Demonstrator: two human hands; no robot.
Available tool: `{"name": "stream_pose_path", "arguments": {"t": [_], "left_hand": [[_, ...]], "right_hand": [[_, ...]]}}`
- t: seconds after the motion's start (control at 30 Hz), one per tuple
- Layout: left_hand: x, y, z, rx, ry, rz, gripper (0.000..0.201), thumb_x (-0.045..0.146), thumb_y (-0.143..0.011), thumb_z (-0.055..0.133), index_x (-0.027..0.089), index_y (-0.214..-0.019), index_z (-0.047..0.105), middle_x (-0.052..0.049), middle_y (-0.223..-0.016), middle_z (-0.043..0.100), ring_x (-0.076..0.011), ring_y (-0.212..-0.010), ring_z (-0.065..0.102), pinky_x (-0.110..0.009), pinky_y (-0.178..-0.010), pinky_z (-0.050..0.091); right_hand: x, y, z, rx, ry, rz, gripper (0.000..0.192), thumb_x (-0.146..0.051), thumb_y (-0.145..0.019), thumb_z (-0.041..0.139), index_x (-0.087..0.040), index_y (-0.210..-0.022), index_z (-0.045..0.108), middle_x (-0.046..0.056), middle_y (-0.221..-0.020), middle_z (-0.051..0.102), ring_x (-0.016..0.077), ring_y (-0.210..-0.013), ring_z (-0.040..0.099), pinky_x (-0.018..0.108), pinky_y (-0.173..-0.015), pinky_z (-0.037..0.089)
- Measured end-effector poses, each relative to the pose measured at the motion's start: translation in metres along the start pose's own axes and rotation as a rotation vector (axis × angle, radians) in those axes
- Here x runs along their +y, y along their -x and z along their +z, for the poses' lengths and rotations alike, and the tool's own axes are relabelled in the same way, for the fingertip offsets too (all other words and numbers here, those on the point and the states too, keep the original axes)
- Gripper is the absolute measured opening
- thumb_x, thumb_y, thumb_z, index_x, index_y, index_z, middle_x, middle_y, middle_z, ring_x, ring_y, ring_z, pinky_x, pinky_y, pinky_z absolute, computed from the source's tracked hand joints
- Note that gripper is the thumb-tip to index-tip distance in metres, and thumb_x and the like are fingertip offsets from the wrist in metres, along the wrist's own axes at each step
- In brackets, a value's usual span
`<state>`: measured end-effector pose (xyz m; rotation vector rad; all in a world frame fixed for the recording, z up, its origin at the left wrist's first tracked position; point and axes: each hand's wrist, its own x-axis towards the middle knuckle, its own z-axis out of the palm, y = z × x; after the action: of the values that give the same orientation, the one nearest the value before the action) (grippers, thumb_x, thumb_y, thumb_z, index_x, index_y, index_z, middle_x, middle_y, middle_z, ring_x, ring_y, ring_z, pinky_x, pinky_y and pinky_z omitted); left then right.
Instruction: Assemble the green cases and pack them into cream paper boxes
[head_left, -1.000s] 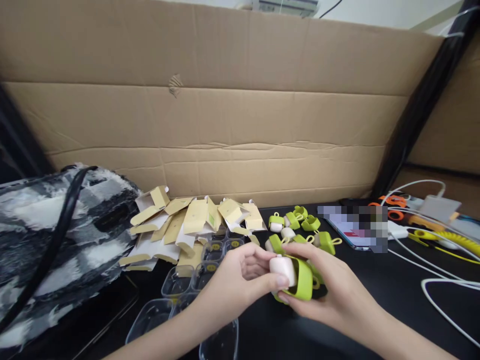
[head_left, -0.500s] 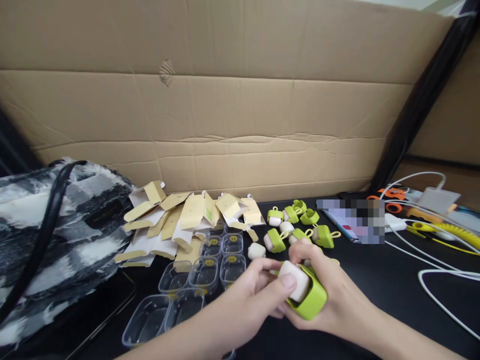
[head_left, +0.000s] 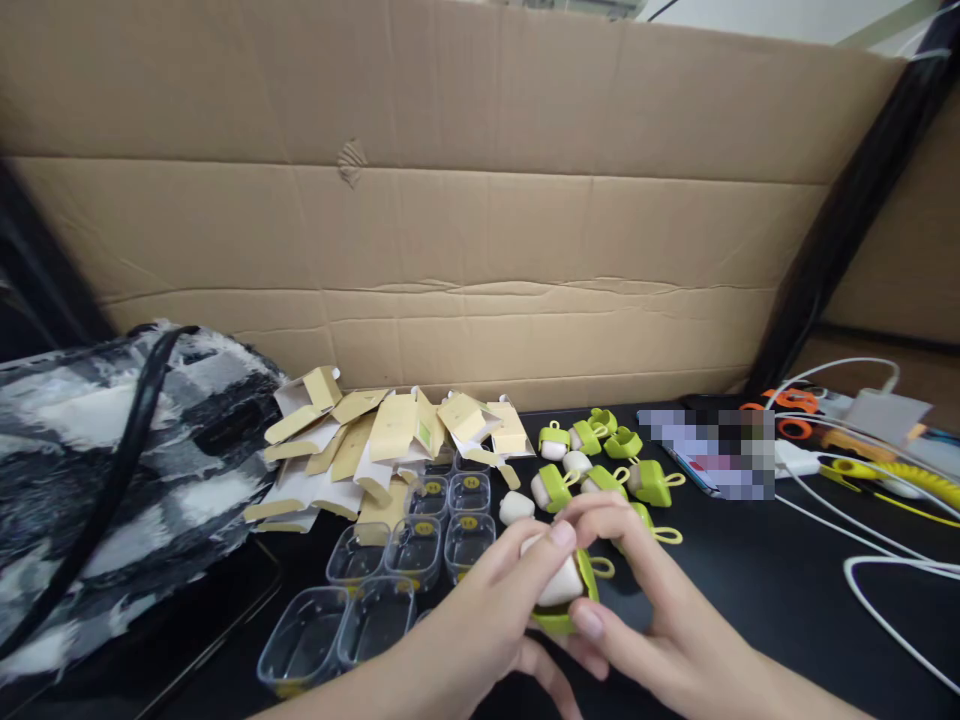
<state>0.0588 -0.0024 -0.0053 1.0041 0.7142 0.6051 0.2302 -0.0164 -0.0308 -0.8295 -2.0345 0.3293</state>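
My left hand (head_left: pixel 504 605) presses its thumb on a small white rounded case (head_left: pixel 559 588), with the fingers curled beneath. The case sits partly inside a green cover (head_left: pixel 556 623) that has a strap loop (head_left: pixel 602 567). My right hand (head_left: pixel 651 600) closes around the cover from the other side, thumb at its near corner and fingers over the top. Beyond my hands lie several similar white cases in green covers (head_left: pixel 553 487). A bare white case (head_left: pixel 517 507) rests just past my left hand.
Clear plastic boxes (head_left: pixel 304 640) stand in rows at left, before a pile of opened cardboard boxes (head_left: pixel 397 425). A fluffy black-and-white bag (head_left: pixel 142 480) occupies the far left. A phone (head_left: pixel 686 450) and white cables (head_left: pixel 862 590) lie at right. A cardboard panel (head_left: pixel 465 230) rises behind.
Both hands have shifted left with the case and cover, which have turned so the loop shows at right. The right fingers have moved around the cover. The view has tilted slightly.
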Motion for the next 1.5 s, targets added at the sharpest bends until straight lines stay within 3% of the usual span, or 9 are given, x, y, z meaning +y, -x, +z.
{"name": "stream_pose_path", "arguments": {"t": [0.23, 0.4, 0.5, 0.63, 0.87, 1.17, 1.4, 1.5], "left_hand": [[0.001, -0.003, 0.001, 0.002, 0.080, 0.067, 0.042, 0.048, -0.071, 0.071, 0.018, -0.089, 0.048, 0.003, -0.066, 0.055, -0.0111, -0.056, 0.056, -0.018, -0.042, 0.045], [0.003, 0.001, 0.001, 0.051, -0.085, 0.104, 0.041, 0.037, -0.074, 0.067, 0.013, -0.101, 0.049, 0.004, -0.068, 0.053, -0.0092, -0.061, 0.050, -0.019, -0.053, 0.041], [0.002, 0.002, -0.001, 0.044, -0.199, 0.117, 0.031, 0.019, -0.074, 0.063, 0.013, -0.100, 0.047, 0.006, -0.069, 0.050, -0.0064, -0.059, 0.042, -0.018, -0.054, 0.036], [-0.004, -0.001, -0.003, -0.013, -0.268, 0.193, 0.036, 0.002, -0.069, 0.056, 0.016, -0.100, 0.044, 0.008, -0.074, 0.047, -0.0051, -0.060, 0.038, -0.016, -0.054, 0.032], [-0.017, -0.002, -0.002, 0.000, -0.302, 0.238, 0.035, 0.001, -0.073, 0.054, 0.018, -0.100, 0.040, 0.009, -0.075, 0.044, -0.0049, -0.063, 0.040, -0.016, -0.055, 0.032], [-0.014, 0.000, -0.001, -0.015, -0.284, 0.213, 0.037, -0.001, -0.071, 0.055, 0.017, -0.099, 0.037, 0.009, -0.073, 0.044, -0.0040, -0.062, 0.041, -0.016, -0.055, 0.032], [-0.016, -0.001, -0.001, 0.029, -0.264, 0.215, 0.038, 0.003, -0.073, 0.058, 0.017, -0.102, 0.039, 0.006, -0.081, 0.047, -0.0062, -0.069, 0.044, -0.018, -0.063, 0.038], [-0.014, -0.001, -0.004, 0.032, -0.303, 0.228, 0.031, 0.015, -0.082, 0.060, 0.018, -0.106, 0.040, 0.006, -0.080, 0.045, -0.0062, -0.064, 0.041, -0.018, -0.058, 0.037]], "right_hand": [[0.001, 0.000, 0.000, 0.048, 0.015, -0.087, 0.036, -0.012, -0.081, 0.059, -0.028, -0.112, 0.050, 0.003, -0.108, 0.062, 0.0181, -0.106, 0.061, 0.025, -0.087, 0.051], [-0.001, 0.000, -0.004, 0.070, 0.103, -0.131, 0.030, -0.008, -0.077, 0.061, -0.026, -0.100, 0.055, 0.003, -0.105, 0.065, 0.0156, -0.097, 0.067, 0.022, -0.083, 0.054], [-0.006, -0.001, -0.005, 0.088, 0.166, -0.177, 0.025, -0.006, -0.073, 0.060, -0.025, -0.090, 0.055, 0.004, -0.102, 0.067, 0.0144, -0.090, 0.070, 0.018, -0.077, 0.055], [-0.008, 0.001, -0.001, 0.113, 0.231, -0.196, 0.027, -0.004, -0.069, 0.057, -0.024, -0.086, 0.053, 0.005, -0.104, 0.068, 0.0164, -0.092, 0.070, 0.021, -0.078, 0.056], [-0.005, -0.003, 0.004, 0.152, 0.226, -0.311, 0.021, -0.002, -0.067, 0.051, -0.020, -0.076, 0.051, 0.008, -0.098, 0.066, 0.0159, -0.085, 0.069, 0.021, -0.068, 0.057], [-0.012, -0.006, 0.001, 0.098, 0.227, -0.308, 0.020, -0.001, -0.070, 0.051, -0.020, -0.075, 0.051, 0.012, -0.096, 0.068, 0.0181, -0.083, 0.070, 0.022, -0.064, 0.058], [-0.008, -0.004, 0.000, 0.070, 0.172, -0.265, 0.020, -0.002, -0.069, 0.054, -0.020, -0.078, 0.051, 0.009, -0.102, 0.066, 0.0168, -0.089, 0.069, 0.020, -0.071, 0.056], [-0.001, -0.005, -0.005, 0.084, 0.118, -0.198, 0.025, -0.003, -0.070, 0.057, -0.022, -0.086, 0.053, 0.005, -0.103, 0.065, 0.0139, -0.093, 0.068, 0.019, -0.080, 0.054]]}}
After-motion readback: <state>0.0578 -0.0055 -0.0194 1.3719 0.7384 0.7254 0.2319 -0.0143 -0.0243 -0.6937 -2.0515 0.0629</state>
